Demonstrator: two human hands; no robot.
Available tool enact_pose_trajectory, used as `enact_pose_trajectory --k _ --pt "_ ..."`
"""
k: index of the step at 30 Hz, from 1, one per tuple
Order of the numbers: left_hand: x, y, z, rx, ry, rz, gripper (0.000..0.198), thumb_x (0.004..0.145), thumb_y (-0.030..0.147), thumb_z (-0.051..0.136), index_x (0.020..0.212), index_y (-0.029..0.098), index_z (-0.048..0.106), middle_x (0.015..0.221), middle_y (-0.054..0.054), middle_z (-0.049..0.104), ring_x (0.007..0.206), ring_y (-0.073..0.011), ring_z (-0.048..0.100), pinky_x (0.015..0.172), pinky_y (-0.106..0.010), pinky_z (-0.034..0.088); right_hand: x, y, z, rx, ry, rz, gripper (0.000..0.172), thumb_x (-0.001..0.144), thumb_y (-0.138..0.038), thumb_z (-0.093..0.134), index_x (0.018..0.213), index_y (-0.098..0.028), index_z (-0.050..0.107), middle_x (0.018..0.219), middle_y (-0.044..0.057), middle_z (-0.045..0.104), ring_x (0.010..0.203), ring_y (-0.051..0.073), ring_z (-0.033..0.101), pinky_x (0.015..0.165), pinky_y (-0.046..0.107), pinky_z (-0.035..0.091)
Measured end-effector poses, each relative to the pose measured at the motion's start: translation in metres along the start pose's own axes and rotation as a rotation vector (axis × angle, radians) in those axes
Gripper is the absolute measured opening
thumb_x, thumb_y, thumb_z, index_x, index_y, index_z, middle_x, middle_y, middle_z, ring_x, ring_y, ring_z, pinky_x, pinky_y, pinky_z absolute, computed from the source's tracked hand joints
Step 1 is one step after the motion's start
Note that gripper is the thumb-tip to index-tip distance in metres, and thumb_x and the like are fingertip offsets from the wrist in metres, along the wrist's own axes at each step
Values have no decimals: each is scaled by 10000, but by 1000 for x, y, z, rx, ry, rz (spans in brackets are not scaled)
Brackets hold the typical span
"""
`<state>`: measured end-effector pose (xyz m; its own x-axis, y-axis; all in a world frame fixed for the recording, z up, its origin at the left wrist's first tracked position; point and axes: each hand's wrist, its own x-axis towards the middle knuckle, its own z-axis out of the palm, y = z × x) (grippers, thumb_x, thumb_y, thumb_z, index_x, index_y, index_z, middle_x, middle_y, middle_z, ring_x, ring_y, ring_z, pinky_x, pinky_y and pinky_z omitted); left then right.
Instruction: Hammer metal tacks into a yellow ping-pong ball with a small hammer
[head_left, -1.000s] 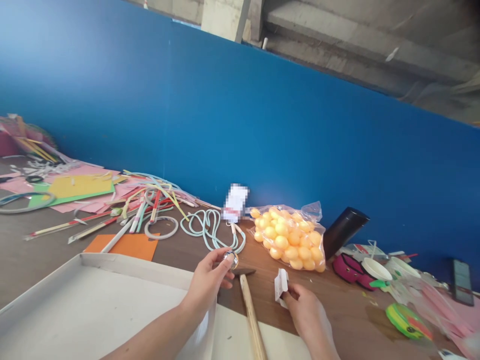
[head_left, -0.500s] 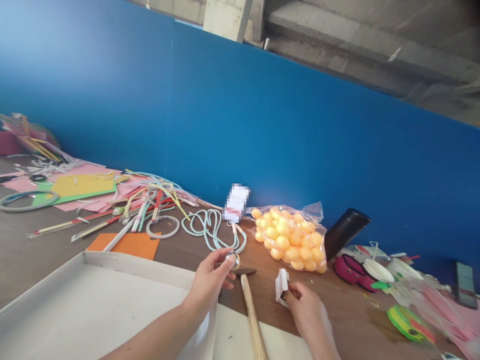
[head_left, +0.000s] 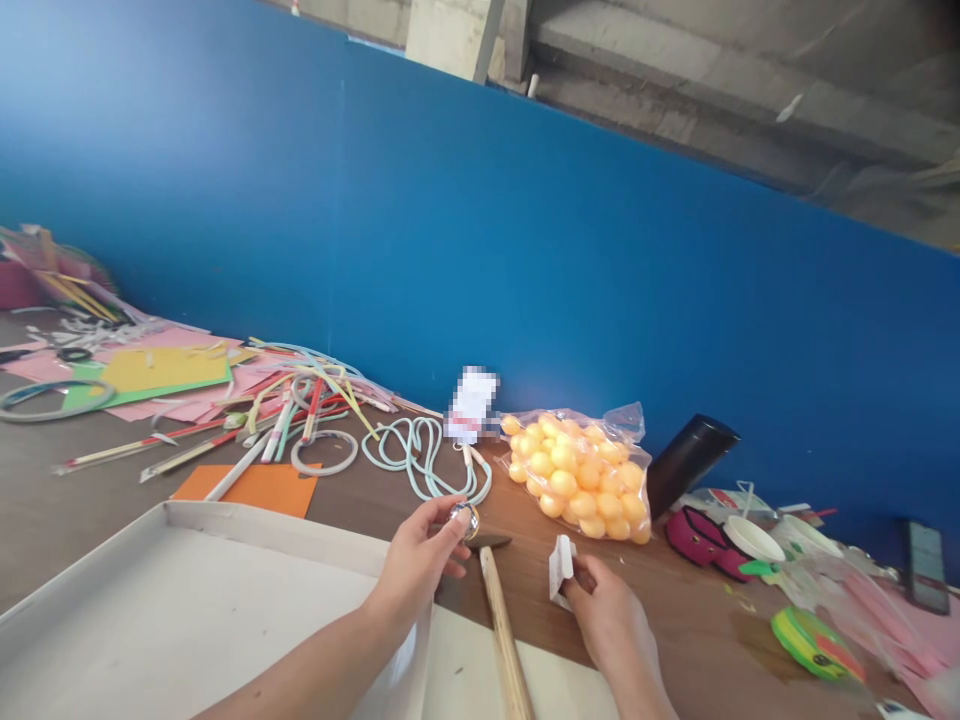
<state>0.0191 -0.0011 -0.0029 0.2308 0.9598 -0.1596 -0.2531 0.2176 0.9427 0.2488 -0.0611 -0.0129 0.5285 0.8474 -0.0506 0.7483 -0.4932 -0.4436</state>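
I can read no words, numbers or brands from here. The small white card piece (head_left: 559,570) between the fingers of my right hand (head_left: 613,612) shows faint marks, too small to make out. At the far side, the badge (head_left: 472,403) against the blue wall (head_left: 525,250) is blurred into squares, a reddish band its only distinct mark. Far right, the phone (head_left: 927,567) has pale and reddish patches on its screen that I can't resolve into letters.
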Motion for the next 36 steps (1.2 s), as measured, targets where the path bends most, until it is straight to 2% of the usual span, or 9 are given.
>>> enact_pose_trajectory --k 2,9,19,22,24,27,29,32,36 --pt "0 0 0 3 2 5 469 700 457 624 1068 169 578 885 -63 593 637 -127 576 511 -239 498 0 -2 -1 -5 -6 6 246 753 -377 473 927 -344 645 903 27 710 844 263 625 596 289 369" --pt "0 1 2 20 1 4 482 695 464 625 1071 166 577 839 -48 585 633 -132 577 503 -240 499 1 -4 2 26 23 -5 169 738 -368 490 752 -308 647 798 27 705 770 251 624 570 284 361" --pt "0 -2 1 -17 -3 11 449 697 458 625 1051 182 594 888 -57 597 632 -122 571 501 -231 488 -10 -6 -13 193 219 36 213 753 -457 518 771 -263 606 751 16 684 719 227 610 631 296 407" --pt "0 -2 1 -29 -11 -1 452 697 455 628 1057 182 596 888 -56 587 633 -122 571 508 -233 489 -21 -9 -21 332 317 25 273 771 -490 515 846 -238 588 741 6 667 683 185 593 637 262 421" --pt "0 -3 0 -44 -31 -2 454 702 453 625 1067 184 593 886 -54 583 639 -124 575 511 -232 488 -30 -15 -23 587 367 -13 284 762 -485 559 872 -224 586 563 -39 586 528 144 523 553 242 405" --pt "-1 -3 0 -76 -83 -3 440 721 446 612 1075 186 589 870 -49 584 636 -117 573 519 -224 483 -46 -28 -19 933 338 -139 250 752 -413 622 876 -198 589 465 -68 519 479 112 473 533 220 394" --pt "-1 -3 0 -94 -113 -10 428 731 435 609 1075 183 588 845 -42 584 626 -110 567 521 -218 480 -53 -38 -13 1076 218 -197 249 743 -389 639 871 -178 606 463 -49 551 466 108 476 505 218 391" --pt "-2 -2 0 -121 -144 -11 424 725 421 624 1070 177 588 829 -38 585 612 -105 564 515 -215 478 -60 -50 -6 1222 38 -186 223 701 -351 691 805 -163 629 495 -22 585 450 98 482 456 206 392" --pt "-5 2 2 -155 -190 -2 434 706 418 647 1059 172 592 812 -36 586 606 -111 569 508 -220 477 -60 -57 3 1300 -75 -133 200 656 -315 738 717 -164 622 609 -6 623 410 64 463 397 183 378"
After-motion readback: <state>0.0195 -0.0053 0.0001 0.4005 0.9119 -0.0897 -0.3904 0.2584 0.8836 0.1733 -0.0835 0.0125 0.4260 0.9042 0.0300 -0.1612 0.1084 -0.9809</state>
